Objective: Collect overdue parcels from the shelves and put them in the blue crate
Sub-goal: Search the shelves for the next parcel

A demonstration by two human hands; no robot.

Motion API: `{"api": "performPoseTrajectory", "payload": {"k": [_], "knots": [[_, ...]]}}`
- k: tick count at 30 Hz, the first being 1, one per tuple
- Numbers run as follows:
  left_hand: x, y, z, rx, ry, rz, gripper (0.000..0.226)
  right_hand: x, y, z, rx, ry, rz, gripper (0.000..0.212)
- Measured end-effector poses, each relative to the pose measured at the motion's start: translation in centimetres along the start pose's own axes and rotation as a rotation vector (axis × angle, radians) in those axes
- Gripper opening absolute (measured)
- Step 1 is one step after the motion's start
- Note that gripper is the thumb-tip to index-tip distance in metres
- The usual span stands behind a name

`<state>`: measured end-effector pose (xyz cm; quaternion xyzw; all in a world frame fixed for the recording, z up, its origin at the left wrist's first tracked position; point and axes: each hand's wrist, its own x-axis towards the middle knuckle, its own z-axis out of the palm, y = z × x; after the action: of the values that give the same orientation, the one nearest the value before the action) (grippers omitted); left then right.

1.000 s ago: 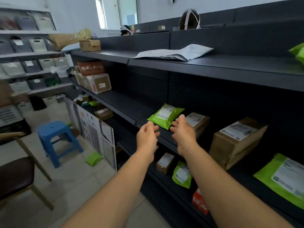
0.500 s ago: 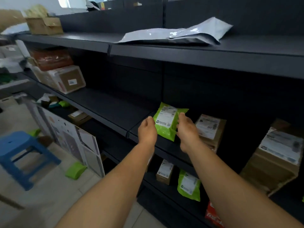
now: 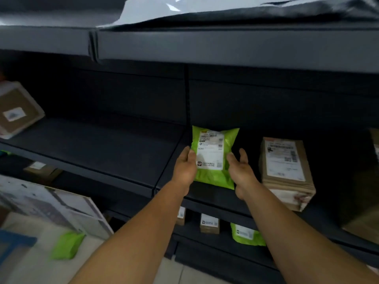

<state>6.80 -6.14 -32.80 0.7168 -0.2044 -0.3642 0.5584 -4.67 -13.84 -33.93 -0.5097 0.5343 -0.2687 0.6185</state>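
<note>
A green parcel bag [image 3: 213, 175] with a white label stands tilted up on the middle dark shelf [image 3: 123, 140]. My left hand [image 3: 184, 167] grips its left edge and my right hand [image 3: 241, 171] holds its right edge, thumb on the front. A brown padded parcel [image 3: 285, 167] with a white label lies on the same shelf just right of my right hand. The blue crate is not in view.
A taped cardboard box [image 3: 16, 111] sits at the shelf's far left. On the shelf below are two small brown boxes [image 3: 209, 223] and a green bag [image 3: 246, 234]. A grey mailer [image 3: 184, 9] lies on the top shelf. Another green bag [image 3: 67, 244] lies on the floor beside a leaning board [image 3: 61, 210].
Both hands reached in and closed on the green bag, tipping it up off the shelf. My view moved closer and further right along the shelves.
</note>
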Motion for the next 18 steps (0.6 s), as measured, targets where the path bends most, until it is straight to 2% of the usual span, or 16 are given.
{"api": "performPoseTrajectory", "payload": {"k": [7, 18], "knots": [[2.1, -1.6, -1.0, -0.029, -0.037, 0.016, 0.042, 0.9, 0.3, 1.6, -0.027, 0.003, -0.029, 0.054], [0.6, -0.1, -1.8, -0.16, -0.032, 0.14, 0.038, -0.3, 0.5, 2.1, 0.14, 0.031, -0.132, 0.045]]}}
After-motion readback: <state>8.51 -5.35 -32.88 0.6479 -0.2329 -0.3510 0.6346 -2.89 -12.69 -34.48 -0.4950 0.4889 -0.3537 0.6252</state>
